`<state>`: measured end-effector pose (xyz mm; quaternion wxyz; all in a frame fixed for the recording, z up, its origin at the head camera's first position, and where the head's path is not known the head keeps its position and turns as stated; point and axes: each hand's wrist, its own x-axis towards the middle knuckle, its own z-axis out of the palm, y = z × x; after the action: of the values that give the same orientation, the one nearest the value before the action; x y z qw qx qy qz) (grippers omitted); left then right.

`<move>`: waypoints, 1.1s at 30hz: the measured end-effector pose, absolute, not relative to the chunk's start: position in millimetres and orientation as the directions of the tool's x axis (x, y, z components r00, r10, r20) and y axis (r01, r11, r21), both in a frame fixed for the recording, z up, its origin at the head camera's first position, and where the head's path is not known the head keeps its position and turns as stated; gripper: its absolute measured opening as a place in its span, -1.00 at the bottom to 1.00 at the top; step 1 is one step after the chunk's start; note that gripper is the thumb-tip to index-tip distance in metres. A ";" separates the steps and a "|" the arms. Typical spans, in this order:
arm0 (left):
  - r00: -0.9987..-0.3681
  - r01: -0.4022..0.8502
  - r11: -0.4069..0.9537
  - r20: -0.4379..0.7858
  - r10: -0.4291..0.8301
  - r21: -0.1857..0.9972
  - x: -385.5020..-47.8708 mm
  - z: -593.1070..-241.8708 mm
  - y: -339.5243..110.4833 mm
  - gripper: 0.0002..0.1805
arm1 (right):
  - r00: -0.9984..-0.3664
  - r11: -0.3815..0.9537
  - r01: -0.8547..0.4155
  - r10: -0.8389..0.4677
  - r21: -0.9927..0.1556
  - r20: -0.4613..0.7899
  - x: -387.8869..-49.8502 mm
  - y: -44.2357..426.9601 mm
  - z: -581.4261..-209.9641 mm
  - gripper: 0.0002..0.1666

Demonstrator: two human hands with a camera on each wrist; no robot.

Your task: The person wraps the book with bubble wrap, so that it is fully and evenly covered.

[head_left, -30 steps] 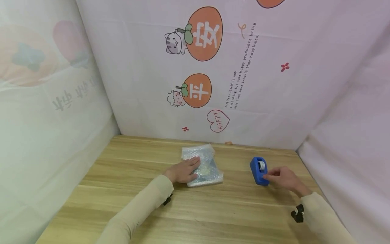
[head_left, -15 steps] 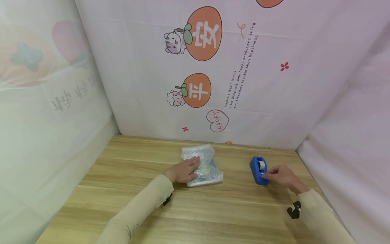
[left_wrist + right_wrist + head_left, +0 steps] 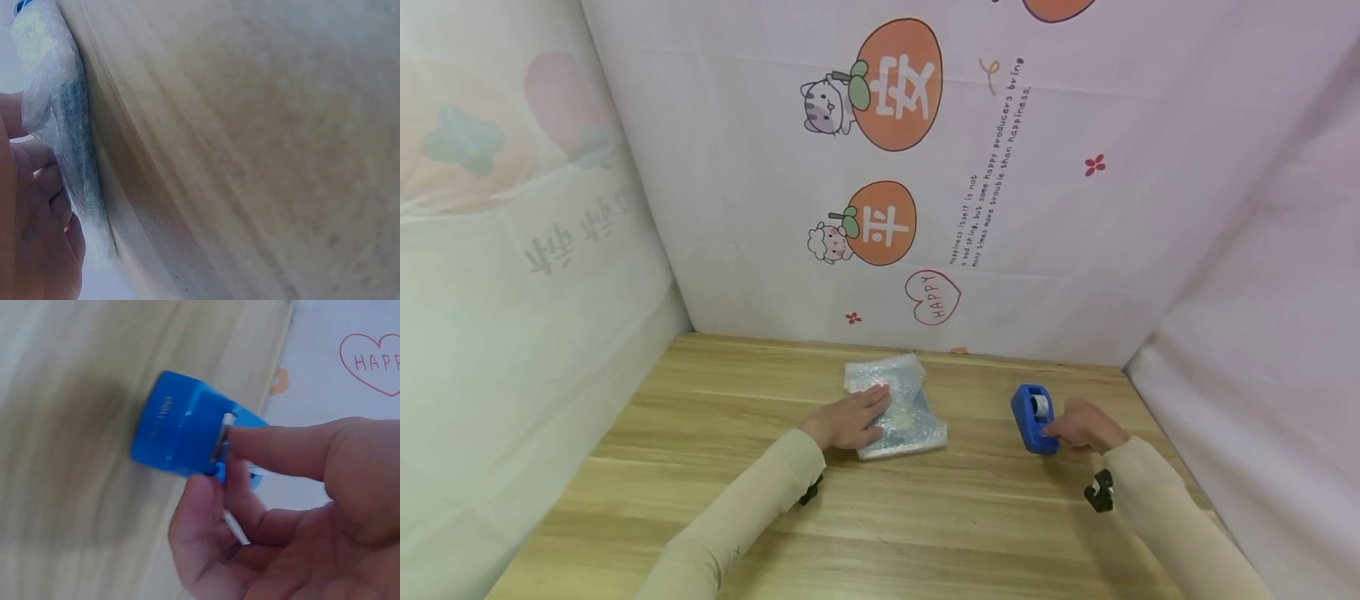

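Observation:
A flat package in clear bubble wrap [image 3: 917,421] lies on the wooden table, something bluish inside it. My left hand [image 3: 850,419] rests flat across its left part, fingers straight; in the left wrist view the wrap [image 3: 74,119] shows under the fingers. To the right stands a blue tape dispenser [image 3: 1028,421] with a white tape roll [image 3: 1039,405] in it. My right hand [image 3: 1082,423] is at its cutter end. In the right wrist view, thumb and forefinger pinch together at the cutter of the dispenser [image 3: 165,428], on the tape's end, which is mostly hidden by the fingers.
The wooden table [image 3: 880,533] ends at a printed cloth wall [image 3: 760,250] behind. White cloth also hangs at the left [image 3: 550,333] and right [image 3: 1262,375]. Both wrists carry small black devices.
My right forearm and wrist have swung left and slightly forward, and the hand has turned at the dispenser. The left hand and the package stay in place.

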<state>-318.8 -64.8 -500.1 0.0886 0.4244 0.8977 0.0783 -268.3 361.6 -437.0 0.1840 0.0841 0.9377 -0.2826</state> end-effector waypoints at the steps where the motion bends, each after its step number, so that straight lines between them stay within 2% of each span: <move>1: -0.622 0.750 0.625 -0.090 0.778 0.215 -318.7 -499.4 -65.2 -0.27 | -0.909 0.825 0.271 0.050 -0.496 -0.413 -269.5 358.9 -434.9 -0.40; 4: -0.620 0.753 0.622 -0.085 0.780 0.217 -318.8 -498.8 -65.4 -0.26 | -0.888 0.834 0.288 0.048 -0.471 -0.457 -273.6 353.2 -429.4 -0.51; 8: -0.622 0.752 0.623 -0.084 0.779 0.214 -319.3 -499.6 -64.3 -0.26 | -0.859 0.828 0.339 0.079 -0.447 -0.506 -278.9 351.0 -423.8 -0.85; 9: -0.622 0.751 0.624 -0.085 0.778 0.215 -319.2 -499.4 -64.4 -0.26 | -0.852 0.818 0.357 0.086 -0.451 -0.517 -280.2 351.2 -422.7 -0.88; 13: -0.621 0.751 0.622 -0.087 0.779 0.221 -318.7 -498.0 -64.7 -0.27 | -0.826 0.782 0.398 0.079 -0.479 -0.558 -284.7 354.1 -421.6 -0.76; 21: -0.620 0.753 0.620 -0.078 0.780 0.218 -319.1 -500.5 -64.3 -0.25 | -0.820 0.690 0.418 0.008 -0.591 -0.572 -285.6 367.2 -428.7 -0.88; 25: -0.618 0.754 0.616 -0.075 0.783 0.228 -319.2 -500.9 -64.2 -0.26 | -0.824 0.614 0.433 -0.028 -0.660 -0.567 -284.2 375.1 -432.3 -0.78; 30: -0.621 0.747 0.623 -0.091 0.779 0.231 -319.4 -501.2 -64.6 -0.27 | -0.805 0.564 0.461 -0.061 -0.686 -0.591 -283.7 384.2 -431.0 -0.88; 33: -0.624 0.741 0.627 -0.098 0.775 0.241 -319.2 -501.1 -64.8 -0.27 | -0.797 0.555 0.467 -0.072 -0.688 -0.600 -283.1 387.6 -430.5 -0.79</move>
<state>-319.2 -64.8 -501.1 0.0963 0.4225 0.8969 0.0888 -283.1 387.6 -430.5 0.2955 0.1189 0.8309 -0.4563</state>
